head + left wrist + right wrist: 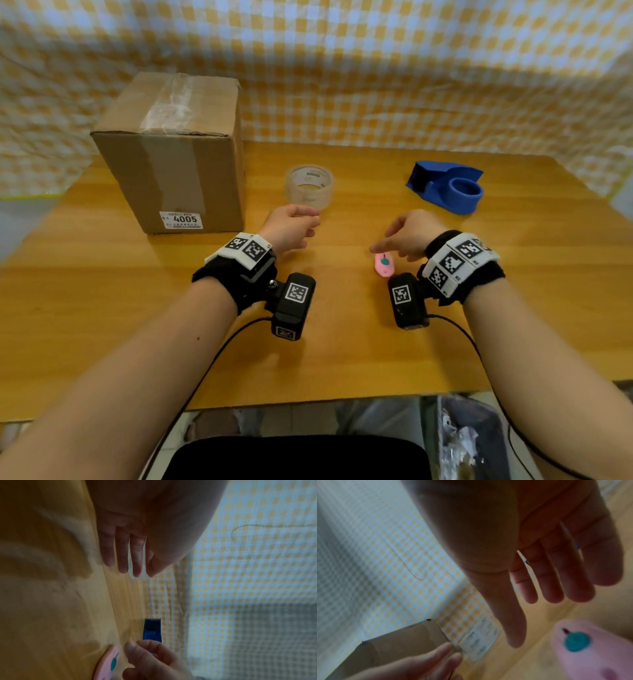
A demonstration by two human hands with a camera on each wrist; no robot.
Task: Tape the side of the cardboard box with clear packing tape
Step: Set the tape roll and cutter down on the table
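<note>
A brown cardboard box (171, 154) with a 4005 label stands at the table's back left, old tape along its top and front. The clear packing tape roll (309, 186) lies flat just right of it. My left hand (311, 221) sits at the roll's near edge with straight fingers (137, 561) and holds nothing; whether it touches the roll is unclear. My right hand (380, 248) hovers open, fingers (553, 585) relaxed, just above a pink box cutter (384, 264). The right wrist view shows the box (399, 646) and the roll (479, 642).
A blue tape dispenser (445, 186) without a roll sits at the back right of the wooden table (342, 359). Checkered cloth hangs behind the table. Cables run from both wrist cameras over the near table edge. A black chair seat is below.
</note>
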